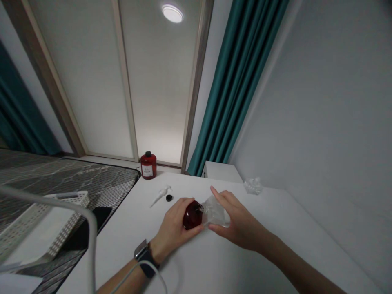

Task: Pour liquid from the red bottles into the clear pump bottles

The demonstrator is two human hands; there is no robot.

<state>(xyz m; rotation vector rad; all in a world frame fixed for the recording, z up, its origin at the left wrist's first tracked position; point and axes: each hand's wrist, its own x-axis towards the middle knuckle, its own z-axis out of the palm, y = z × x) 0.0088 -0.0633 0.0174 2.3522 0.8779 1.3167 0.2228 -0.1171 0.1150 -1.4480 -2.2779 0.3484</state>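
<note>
A white table (122, 253) fronts sliding doors (156, 81); on it, the red bottle (192, 216) lies within the left hand (177, 220), whose fingers curl round it; its neck and seeming long axis point towards two o'clock; clear plastic (214, 213) adjoins at three; the right hand (235, 218), farther off, spreads wide around that, grip unclear; the cap (169, 198) lies at ten.

A home room here, by the looks: teal curtains (237, 85) hanging beside tall framed panels (157, 90), patterned grey fabric (98, 171) spreading left!
</note>
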